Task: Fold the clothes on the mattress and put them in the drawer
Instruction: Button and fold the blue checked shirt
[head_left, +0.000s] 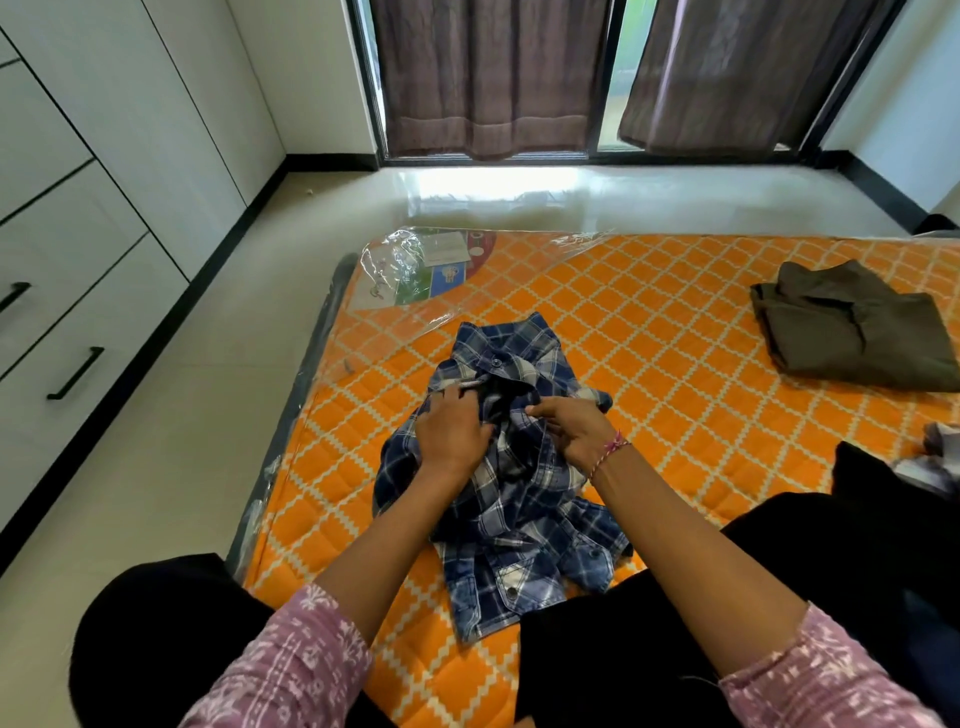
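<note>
Near the mattress's (649, 291) left edge, a blue plaid shirt (514, 493) lies crumpled with its collar toward the far edge and its hem toward the person, so its long axis runs straight away from them. Both hands are on its upper part: the left hand (451, 431) and the right hand (582, 435) each pinch cloth just below the collar, equally near. A folded olive garment (857, 332) lies well apart toward the right edge; the drawers (78, 332) stand closed beyond the left edge

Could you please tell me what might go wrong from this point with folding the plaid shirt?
1. The plaid shirt lies bunched; both the left hand and right hand grip near the collar, so creases may get folded in.
2. The mattress keeps loose plastic wrap; the shirt could slide during folding.
</note>
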